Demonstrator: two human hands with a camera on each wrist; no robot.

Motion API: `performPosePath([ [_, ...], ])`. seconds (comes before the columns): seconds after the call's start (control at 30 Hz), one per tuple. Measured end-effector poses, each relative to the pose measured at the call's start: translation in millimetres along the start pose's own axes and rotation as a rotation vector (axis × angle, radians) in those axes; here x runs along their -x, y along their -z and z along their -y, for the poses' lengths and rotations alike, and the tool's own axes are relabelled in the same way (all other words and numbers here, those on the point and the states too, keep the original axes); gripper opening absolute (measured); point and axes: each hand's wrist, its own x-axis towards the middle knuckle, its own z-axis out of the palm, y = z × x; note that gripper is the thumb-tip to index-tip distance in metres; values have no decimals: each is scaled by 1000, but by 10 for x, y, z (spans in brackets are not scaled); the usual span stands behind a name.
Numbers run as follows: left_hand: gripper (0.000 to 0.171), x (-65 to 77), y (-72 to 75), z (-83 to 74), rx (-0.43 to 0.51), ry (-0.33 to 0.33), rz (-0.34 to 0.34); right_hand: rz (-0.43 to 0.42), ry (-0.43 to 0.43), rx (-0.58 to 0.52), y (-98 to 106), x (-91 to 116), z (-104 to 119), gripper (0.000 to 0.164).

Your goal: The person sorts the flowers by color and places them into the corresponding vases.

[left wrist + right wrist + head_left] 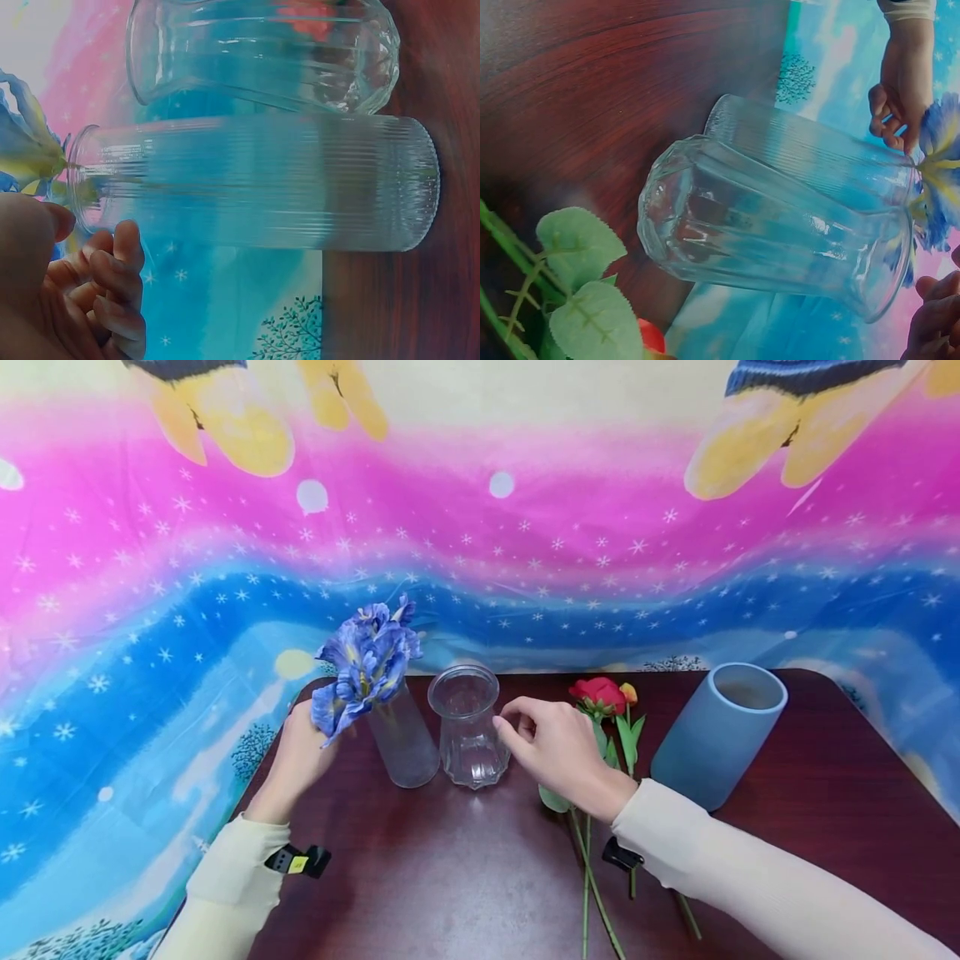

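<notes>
Blue irises (367,660) stand in a tall ribbed glass vase (405,743), their blooms above its rim and thin stems inside. My left hand (300,760) is at the rim, partly hidden behind the petals in the head view. The left wrist view shows its thumb apart from the loosely bent fingers (116,277), with nothing between them. A clear flared glass vase (472,735) with a faceted base is just right of the ribbed one. Close by its rim, on the right, my right hand (562,752) hovers with relaxed, bent fingers and holds nothing.
A red rose (600,695) and a small orange-yellow flower (628,694) lie on the dark wooden table (450,877), long stems toward me, partly under my right forearm. A blue-grey vase (716,743) stands at the right. Behind the table hangs a colourful printed cloth (480,543).
</notes>
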Motion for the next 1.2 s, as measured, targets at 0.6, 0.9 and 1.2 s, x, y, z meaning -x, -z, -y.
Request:
performPosePath([
  [0.6, 30, 202, -173, -37, 192, -65, 105, 23, -28, 26, 107, 135, -153, 14],
  [0.9, 37, 239, -321, -185, 185, 32, 246, 41, -49, 26, 128, 192, -234, 13],
  [1.2, 37, 259, -483, -374, 180, 20, 326, 43, -62, 39, 120, 227, -292, 13],
])
